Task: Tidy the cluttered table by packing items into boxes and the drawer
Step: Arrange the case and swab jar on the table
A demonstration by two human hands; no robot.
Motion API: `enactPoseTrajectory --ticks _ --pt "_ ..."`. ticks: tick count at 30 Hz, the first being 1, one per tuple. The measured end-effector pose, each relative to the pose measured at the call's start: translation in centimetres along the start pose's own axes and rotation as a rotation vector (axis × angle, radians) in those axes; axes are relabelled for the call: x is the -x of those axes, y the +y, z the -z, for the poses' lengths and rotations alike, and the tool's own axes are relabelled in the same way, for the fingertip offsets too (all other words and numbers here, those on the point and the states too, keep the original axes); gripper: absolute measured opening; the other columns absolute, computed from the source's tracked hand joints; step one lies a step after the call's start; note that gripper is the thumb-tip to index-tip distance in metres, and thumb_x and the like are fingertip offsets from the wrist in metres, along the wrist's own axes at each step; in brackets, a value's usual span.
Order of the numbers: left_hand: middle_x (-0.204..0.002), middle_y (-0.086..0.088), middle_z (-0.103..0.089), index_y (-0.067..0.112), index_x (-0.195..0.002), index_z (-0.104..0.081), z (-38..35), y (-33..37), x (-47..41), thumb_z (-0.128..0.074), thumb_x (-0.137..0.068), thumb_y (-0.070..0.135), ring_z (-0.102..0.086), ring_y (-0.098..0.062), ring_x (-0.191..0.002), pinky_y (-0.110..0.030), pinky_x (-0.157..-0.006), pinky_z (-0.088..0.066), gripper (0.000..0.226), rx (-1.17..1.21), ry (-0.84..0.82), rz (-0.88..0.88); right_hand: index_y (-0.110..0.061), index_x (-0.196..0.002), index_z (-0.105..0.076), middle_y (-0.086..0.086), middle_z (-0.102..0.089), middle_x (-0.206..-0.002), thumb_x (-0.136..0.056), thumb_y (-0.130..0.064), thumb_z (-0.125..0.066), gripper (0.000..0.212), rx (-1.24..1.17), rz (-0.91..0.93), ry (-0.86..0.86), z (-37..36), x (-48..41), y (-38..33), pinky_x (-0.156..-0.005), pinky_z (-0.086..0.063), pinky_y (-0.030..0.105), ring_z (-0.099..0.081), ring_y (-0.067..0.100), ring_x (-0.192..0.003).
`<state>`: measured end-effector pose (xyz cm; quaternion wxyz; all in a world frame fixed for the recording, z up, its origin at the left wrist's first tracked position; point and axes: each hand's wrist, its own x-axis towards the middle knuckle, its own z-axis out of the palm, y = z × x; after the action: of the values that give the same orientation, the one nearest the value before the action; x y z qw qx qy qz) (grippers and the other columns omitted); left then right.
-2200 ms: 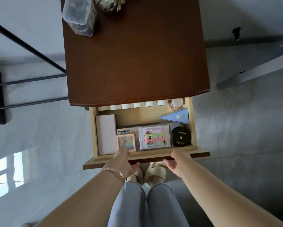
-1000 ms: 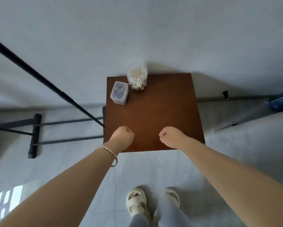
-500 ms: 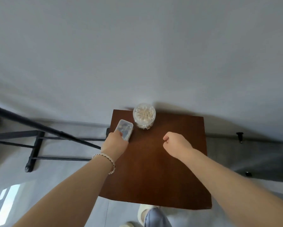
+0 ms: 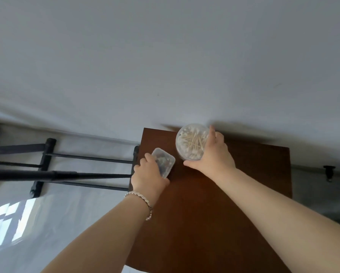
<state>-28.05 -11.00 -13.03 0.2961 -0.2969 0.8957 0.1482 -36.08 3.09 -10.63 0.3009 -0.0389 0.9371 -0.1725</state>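
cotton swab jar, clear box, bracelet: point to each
cotton swab jar [image 4: 191,140]: head view, its round top
clear box [image 4: 165,162]: head view, lid's far end
bracelet [image 4: 141,196]: head view, chain on left wrist

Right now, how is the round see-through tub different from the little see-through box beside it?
The round clear plastic tub is bigger and holds white cotton swabs; the small rectangular clear plastic box holds something dark that I cannot make out. The right hand grips the tub; the left hand grips the box. Both are clear plastic, at the brown wooden table's far end.
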Motion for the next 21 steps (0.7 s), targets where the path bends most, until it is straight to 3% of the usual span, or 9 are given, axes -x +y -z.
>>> enactPoseTrajectory --ticks 3,6,10,17,21 --pt "-0.132 -0.007 -0.038 0.023 -0.138 -0.028 1.0 -1.0 -1.5 -0.064 -0.080 0.014 -0.043 -0.032 -0.115 -0.036 -0.081 -0.047 0.069 -0.034 0.053 -0.174 -0.016 -0.145 0.007 0.009 -0.019 -0.145 -0.062 -0.047 -0.079 0.124 -0.032 0.010 -0.003 -0.4 -0.8 -0.2 -0.096 -0.041 0.041 -0.042 0.031 -0.125" --pt "-0.137 -0.012 -0.025 0.031 -0.142 -0.026 2.6 -1.5 -3.7 -0.050 -0.085 0.000 -0.050 -0.035 -0.107 -0.038 -0.080 -0.047 0.070 -0.071 0.096 -0.267 -0.020 -0.144 0.003 0.009 -0.020 -0.141 -0.062 -0.041 -0.081 0.119 -0.120 0.026 0.005 -1.0 -1.1 -0.3 -0.097 -0.043 0.040 -0.046 0.030 -0.120" --pt "-0.133 -0.017 -0.028 0.030 -0.144 -0.027 4.0 -0.8 -6.6 -0.044 -0.086 -0.001 -0.056 -0.038 -0.097 -0.041 -0.085 -0.048 0.069 0.002 0.145 -0.304 -0.023 -0.145 0.003 0.007 -0.018 -0.142 -0.060 -0.039 -0.083 0.122 -0.190 0.042 0.015 -1.5 -1.5 -1.0 -0.101 -0.041 0.040 -0.044 0.027 -0.123" --pt "-0.138 -0.016 -0.024 0.031 -0.145 -0.025 3.6 -1.2 -8.5 -0.048 -0.087 0.001 -0.056 -0.039 -0.102 -0.040 -0.085 -0.047 0.070 0.059 0.179 -0.358 -0.025 -0.145 0.007 0.006 -0.018 -0.143 -0.060 -0.039 -0.083 0.125 -0.246 -0.005 0.078 -2.8 -2.0 -1.4 -0.099 -0.041 0.038 -0.043 0.025 -0.124" --pt "-0.152 -0.015 -0.012 0.034 -0.148 -0.012 3.8 -1.9 -8.2 -0.048 -0.085 -0.003 -0.051 -0.038 -0.114 -0.040 -0.090 -0.045 0.081 0.111 0.206 -0.382 -0.026 -0.144 0.017 0.008 -0.013 -0.148 -0.060 -0.038 -0.084 0.133 -0.254 -0.033 0.039 -2.5 -1.6 -1.4 -0.104 -0.038 0.041 -0.040 0.027 -0.129"
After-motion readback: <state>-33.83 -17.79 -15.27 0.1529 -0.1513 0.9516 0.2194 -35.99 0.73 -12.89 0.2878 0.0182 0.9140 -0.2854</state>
